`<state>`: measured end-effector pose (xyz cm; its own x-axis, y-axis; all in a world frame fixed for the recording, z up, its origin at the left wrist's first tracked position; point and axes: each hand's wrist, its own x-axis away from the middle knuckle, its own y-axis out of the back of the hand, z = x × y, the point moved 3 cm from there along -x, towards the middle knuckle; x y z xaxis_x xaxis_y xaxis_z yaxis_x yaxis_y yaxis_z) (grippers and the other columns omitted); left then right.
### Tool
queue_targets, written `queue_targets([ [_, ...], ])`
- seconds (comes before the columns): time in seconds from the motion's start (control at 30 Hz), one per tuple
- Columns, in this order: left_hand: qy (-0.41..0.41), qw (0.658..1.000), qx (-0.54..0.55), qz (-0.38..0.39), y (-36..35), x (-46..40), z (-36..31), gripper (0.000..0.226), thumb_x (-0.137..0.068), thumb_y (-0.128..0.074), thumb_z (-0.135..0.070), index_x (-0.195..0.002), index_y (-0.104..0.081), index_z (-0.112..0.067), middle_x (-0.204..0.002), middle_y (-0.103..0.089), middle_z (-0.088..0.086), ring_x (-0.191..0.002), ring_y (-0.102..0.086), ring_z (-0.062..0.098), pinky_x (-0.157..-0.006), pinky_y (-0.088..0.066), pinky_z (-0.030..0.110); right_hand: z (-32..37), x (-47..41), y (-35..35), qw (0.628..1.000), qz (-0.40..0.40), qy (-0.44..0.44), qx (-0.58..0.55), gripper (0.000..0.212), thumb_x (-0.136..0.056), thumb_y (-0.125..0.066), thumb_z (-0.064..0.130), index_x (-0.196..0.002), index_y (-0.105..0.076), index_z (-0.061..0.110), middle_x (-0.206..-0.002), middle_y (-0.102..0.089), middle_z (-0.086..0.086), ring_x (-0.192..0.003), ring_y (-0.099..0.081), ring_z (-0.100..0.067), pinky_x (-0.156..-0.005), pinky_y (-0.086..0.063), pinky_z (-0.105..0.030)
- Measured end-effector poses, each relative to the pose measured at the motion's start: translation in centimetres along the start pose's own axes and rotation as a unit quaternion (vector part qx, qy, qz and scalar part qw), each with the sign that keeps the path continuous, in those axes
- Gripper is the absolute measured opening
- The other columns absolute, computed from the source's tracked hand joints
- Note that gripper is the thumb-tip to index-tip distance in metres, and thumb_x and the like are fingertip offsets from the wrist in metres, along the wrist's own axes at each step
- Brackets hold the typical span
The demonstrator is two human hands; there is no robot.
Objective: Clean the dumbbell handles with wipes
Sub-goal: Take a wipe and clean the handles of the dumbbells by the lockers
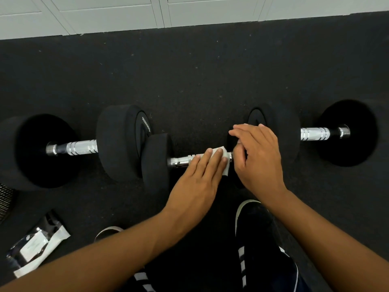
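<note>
Three dumbbells are seen lying on the dark rubber floor (189,76). The middle dumbbell (156,163) lies nearest the person, its chrome handle (181,161) running left to right. A larger left dumbbell (69,148) and a right dumbbell (315,133) lie just behind it, one to each side.

A white wipe (223,157) is pressed onto the right part of the middle handle under the left hand (197,180). The fingers are laid flat and extended over the wipe; the grip is not clenched, the wipe being held down against the bar rather than pinched. A corner of the wipe hangs below the bar.

The right hand (259,157) is placed over the right end of the same dumbbell, covering most of its right weight. Its fingers are loosely curled; whether anything is grasped cannot be told.

A wipes packet (35,243), black and white, lies on the floor at lower left, well apart from the hands. A dark mesh object (5,203) is cut off by the left edge. Dark shoes (252,220) with white trim are seen below the hands. Pale panelled doors (105,13) line the far edge of the floor.
</note>
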<state>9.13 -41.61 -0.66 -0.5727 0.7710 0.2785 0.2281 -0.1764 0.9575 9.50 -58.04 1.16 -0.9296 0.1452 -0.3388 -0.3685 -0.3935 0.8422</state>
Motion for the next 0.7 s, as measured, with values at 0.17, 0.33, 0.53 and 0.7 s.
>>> queue_targets([
  [0.17, 0.022, 0.999, -0.01, 0.035, 0.9, -0.4, 0.0, 0.077, -0.103, -0.041, -0.023, -0.158, 0.01, -0.006, -0.167, 0.009, 0.021, -0.155, 0.001, 0.036, -0.125, -0.005, 0.051, 0.0, 0.0, 0.0, 1.0, 0.005, 0.003, 0.001, 0.035, -0.095, -0.045, 0.015, -0.117, -0.071, 0.008, -0.122, -0.071, -0.008, -0.12, -0.063, -0.021, -0.117, -0.036, -0.041],
  [0.33, 0.039, 0.998, 0.025, 0.039, 2.8, -2.5, 2.2, 0.074, -0.1, -0.053, -0.02, -0.16, -0.01, -0.009, -0.162, -0.031, 0.013, -0.147, -0.035, 0.027, -0.12, -0.028, 0.046, 0.0, 0.0, 0.0, 1.0, 0.004, 0.009, -0.003, 0.034, -0.094, -0.046, 0.013, -0.116, -0.071, 0.006, -0.123, -0.07, -0.008, -0.12, -0.063, -0.023, -0.117, -0.036, -0.043],
  [0.53, 0.049, 0.996, -0.047, 0.066, 3.3, -1.9, 3.6, 0.062, -0.102, -0.048, -0.019, -0.157, -0.022, -0.007, -0.153, -0.045, 0.014, -0.146, -0.035, 0.031, -0.122, -0.02, 0.048, 0.0, 0.1, 0.1, 1.0, 0.008, 0.016, -0.006, 0.035, -0.094, -0.045, 0.014, -0.118, -0.071, 0.006, -0.123, -0.07, -0.009, -0.121, -0.063, -0.023, -0.118, -0.034, -0.041],
  [0.7, 0.065, 0.983, -0.131, 0.111, 5.1, -1.3, 4.7, 0.034, -0.102, -0.043, -0.021, -0.132, -0.058, -0.013, -0.123, -0.069, 0.008, -0.142, -0.04, 0.035, -0.121, -0.005, 0.06, -0.1, 0.0, 0.2, 1.0, 0.012, 0.014, -0.008, 0.035, -0.095, -0.045, 0.014, -0.118, -0.07, 0.007, -0.123, -0.07, -0.007, -0.121, -0.061, -0.022, -0.119, -0.03, -0.036],
])
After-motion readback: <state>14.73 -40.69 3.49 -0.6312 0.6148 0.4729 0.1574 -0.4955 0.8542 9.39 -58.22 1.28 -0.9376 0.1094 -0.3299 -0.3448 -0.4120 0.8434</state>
